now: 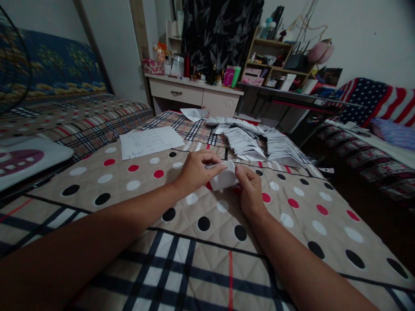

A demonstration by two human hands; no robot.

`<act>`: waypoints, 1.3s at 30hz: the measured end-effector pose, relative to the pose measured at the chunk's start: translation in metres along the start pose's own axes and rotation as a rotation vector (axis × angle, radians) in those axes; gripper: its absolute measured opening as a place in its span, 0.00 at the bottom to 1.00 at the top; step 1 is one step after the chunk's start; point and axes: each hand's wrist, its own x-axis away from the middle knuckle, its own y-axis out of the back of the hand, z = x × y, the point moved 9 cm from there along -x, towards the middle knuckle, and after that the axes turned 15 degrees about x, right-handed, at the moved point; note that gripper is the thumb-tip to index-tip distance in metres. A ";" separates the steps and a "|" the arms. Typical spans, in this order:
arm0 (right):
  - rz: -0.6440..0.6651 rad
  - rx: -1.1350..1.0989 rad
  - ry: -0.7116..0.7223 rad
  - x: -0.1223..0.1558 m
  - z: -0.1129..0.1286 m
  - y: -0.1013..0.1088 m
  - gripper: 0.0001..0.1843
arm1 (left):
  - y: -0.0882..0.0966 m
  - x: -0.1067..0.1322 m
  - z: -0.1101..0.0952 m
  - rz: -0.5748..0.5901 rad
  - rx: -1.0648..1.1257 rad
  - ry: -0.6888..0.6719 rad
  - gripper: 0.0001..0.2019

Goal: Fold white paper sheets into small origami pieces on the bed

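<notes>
A small piece of folded white paper (223,178) is held between my two hands, just above the dotted bedspread (194,235). My left hand (199,168) pinches its upper left side, the thumb lying along the top. At the paper's right edge, my right hand (250,188) grips it between thumb and curled fingers. Beyond my hands lie fanned stacks of folded papers (244,144), with a second fanned row (282,147) to the right. Flat on the bed to the left is a stack of white sheets (151,142) with faint writing.
One folded paper (194,114) rests at the bed's far edge. A white dresser (177,90) with bottles and boxes stands behind it. On the left is a white box-like object with a pink oval (22,162). A narrow desk (292,96) stands at the back right.
</notes>
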 end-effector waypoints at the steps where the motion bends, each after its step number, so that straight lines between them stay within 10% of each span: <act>1: 0.001 0.020 0.013 0.000 0.003 0.000 0.16 | 0.000 0.000 -0.002 0.002 -0.011 -0.019 0.06; 15: -0.124 -0.021 -0.035 -0.002 -0.008 0.009 0.13 | 0.021 -0.001 0.020 -0.220 0.181 0.081 0.08; 25: -0.048 -0.083 -0.034 -0.004 -0.008 0.001 0.06 | 0.014 0.004 0.035 -0.181 0.274 0.278 0.09; 39: -0.121 -0.022 -0.058 -0.005 -0.008 0.006 0.14 | 0.010 0.003 0.013 -0.118 0.073 0.148 0.07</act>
